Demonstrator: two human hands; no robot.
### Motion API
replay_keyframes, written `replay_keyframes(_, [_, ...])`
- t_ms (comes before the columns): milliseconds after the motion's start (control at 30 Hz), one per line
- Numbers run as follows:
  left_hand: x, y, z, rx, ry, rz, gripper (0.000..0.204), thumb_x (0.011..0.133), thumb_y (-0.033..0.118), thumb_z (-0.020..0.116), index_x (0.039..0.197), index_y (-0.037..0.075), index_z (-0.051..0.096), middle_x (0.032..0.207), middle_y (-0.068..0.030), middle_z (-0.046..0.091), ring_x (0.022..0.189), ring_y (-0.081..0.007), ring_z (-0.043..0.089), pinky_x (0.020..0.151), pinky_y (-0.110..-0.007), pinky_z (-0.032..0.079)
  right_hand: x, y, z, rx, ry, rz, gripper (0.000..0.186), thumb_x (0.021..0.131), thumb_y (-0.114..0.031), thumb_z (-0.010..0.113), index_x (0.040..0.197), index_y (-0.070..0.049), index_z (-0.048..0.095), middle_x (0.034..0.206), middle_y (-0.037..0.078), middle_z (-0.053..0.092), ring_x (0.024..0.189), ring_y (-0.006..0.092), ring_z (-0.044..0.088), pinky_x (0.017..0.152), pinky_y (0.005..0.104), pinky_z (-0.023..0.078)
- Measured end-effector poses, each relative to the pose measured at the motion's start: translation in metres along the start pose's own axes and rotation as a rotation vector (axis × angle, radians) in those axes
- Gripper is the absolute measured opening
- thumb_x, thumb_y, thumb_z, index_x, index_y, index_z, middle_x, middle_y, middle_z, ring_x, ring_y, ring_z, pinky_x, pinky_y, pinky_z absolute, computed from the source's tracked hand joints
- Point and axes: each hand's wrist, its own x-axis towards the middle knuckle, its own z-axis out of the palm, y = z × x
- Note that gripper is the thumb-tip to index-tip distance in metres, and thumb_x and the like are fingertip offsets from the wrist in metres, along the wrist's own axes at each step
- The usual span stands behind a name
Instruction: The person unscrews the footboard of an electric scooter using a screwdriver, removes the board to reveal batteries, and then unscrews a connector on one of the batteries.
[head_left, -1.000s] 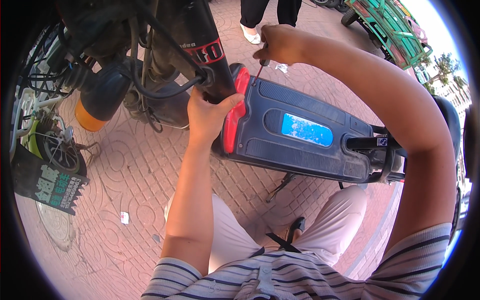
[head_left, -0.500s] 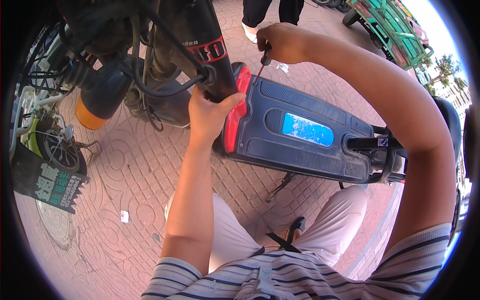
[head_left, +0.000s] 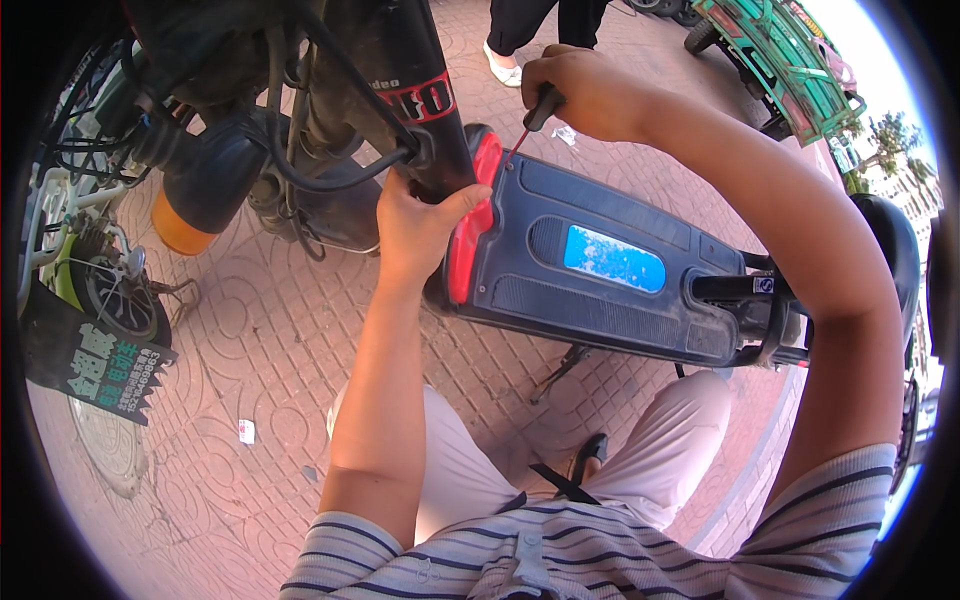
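Observation:
In front of me stands an electric scooter with a dark plastic footboard (head_left: 600, 300) bearing a worn blue sticker, and a red trim piece (head_left: 462, 262) at its front end. My left hand (head_left: 415, 225) is closed round the lower part of the black frame tube (head_left: 445, 145), its thumb lying across the tube's bottom beside the red trim. Beyond the footboard, my right hand (head_left: 580, 88) grips the dark handle of a screwdriver (head_left: 541, 110). The thin shaft slants down to the footboard's far front corner, by the trim. Whether its tip sits in a screw is too small to tell.
Dark cables (head_left: 330, 185) and an orange-ended black part (head_left: 190, 225) are at the upper left. Another bike (head_left: 110, 290) stands on the left. A person's legs (head_left: 520, 30) are at the far side, and a green cart (head_left: 790, 75) is at upper right.
My right hand has shifted slightly right, and the screwdriver's handle now leans further over. My left hand keeps its place on the tube.

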Motion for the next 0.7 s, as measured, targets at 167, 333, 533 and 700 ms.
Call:
replay_keyframes(167, [0.001, -0.006, 0.001, -0.004, 0.009, 0.006, 0.040, 0.068, 0.006, 0.083, 0.099, -0.001, 0.058, 0.086, -0.0060, 0.066, 0.075, -0.0127, 0.062, 0.071, -0.026, 0.050, -0.044, -0.001, -0.029, -0.041, -0.025, 0.341, 0.021, 0.074, 0.000, 0.057, 0.095, -0.004, 0.063, 0.097, 0.016, 0.061, 0.095, 0.0339, 0.057, 0.083, 0.0403, 0.046])
replay_keyframes(333, [-0.001, 0.002, 0.002, 0.040, 0.021, 0.037, 0.034, 0.069, 0.003, 0.082, 0.095, -0.002, 0.061, 0.085, -0.0057, 0.067, 0.074, -0.0123, 0.062, 0.070, -0.025, 0.049, -0.110, 0.034, -0.036, -0.278, -0.199, 0.619, 0.020, 0.075, -0.006, 0.059, 0.094, -0.002, 0.065, 0.096, 0.018, 0.064, 0.097, 0.0340, 0.060, 0.084, 0.0396, 0.047])
replay_keyframes(533, [0.000, -0.004, 0.007, 0.008, 0.027, 0.016, 0.035, 0.071, 0.005, 0.082, 0.097, -0.002, 0.058, 0.089, -0.0053, 0.064, 0.079, -0.0119, 0.059, 0.073, -0.025, 0.048, -0.181, 0.090, -0.027, -0.452, -0.367, 0.889, 0.022, 0.075, -0.009, 0.059, 0.093, 0.000, 0.069, 0.101, 0.020, 0.066, 0.098, 0.0352, 0.063, 0.080, 0.0410, 0.051])
replay_keyframes(700, [0.001, -0.007, 0.002, 0.054, 0.022, -0.068, 0.036, 0.077, 0.003, 0.077, 0.106, -0.003, 0.056, 0.100, -0.0063, 0.062, 0.090, -0.0127, 0.058, 0.083, -0.025, 0.046, -0.205, 0.094, -0.030, -0.464, -0.481, 1.134, 0.025, 0.077, -0.009, 0.057, 0.097, -0.002, 0.070, 0.104, 0.016, 0.068, 0.099, 0.0326, 0.064, 0.078, 0.0411, 0.053])
